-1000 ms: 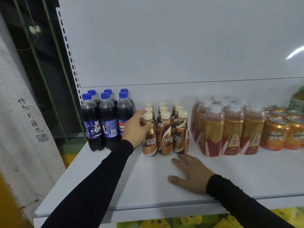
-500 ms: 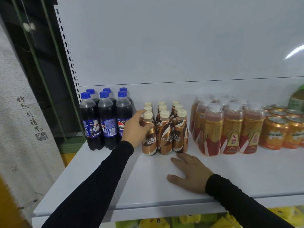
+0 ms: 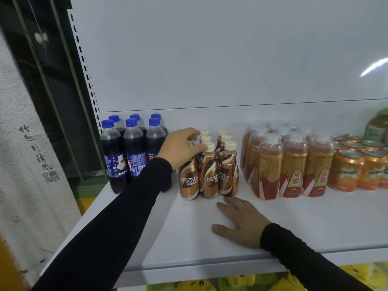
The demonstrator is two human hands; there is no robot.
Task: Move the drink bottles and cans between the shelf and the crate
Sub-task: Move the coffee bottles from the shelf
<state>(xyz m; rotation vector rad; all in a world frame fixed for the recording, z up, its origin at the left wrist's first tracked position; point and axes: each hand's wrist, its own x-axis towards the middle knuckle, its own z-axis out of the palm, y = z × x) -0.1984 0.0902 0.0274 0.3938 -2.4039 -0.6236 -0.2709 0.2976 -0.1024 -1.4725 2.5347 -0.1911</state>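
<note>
The white shelf (image 3: 294, 223) carries already many drinks in tidy groups: six dark cola bottles (image 3: 131, 152) with blue caps at the left end, next to them a block of brown coffee bottles (image 3: 210, 171) with cream caps, then a group of orange energy-drink bottles (image 3: 289, 164), and orange cans (image 3: 357, 166) near the right edge, with a green bottle (image 3: 378, 127) partly visible behind the cans. The left hand (image 3: 180, 147) reaches over the left column of the coffee bottles; its fingers are curled around the top of the front left coffee bottle (image 3: 189, 177), the fingertips close to the caps, and I think it pinches the neck, though the hand itself hides the contact, so this is not fully sure. The right hand (image 3: 241, 221) lies flat on the bare shelf just in front of the coffee bottles, fingers stretched and holding nothing. The crate does not show in this view, so I cannot say how many drinks are in it. Judging from the full and orderly rows, either the filling of the shelf is close to finished and this bottle is only being set in place, or the taking back to the crate has hardly begun.
</note>
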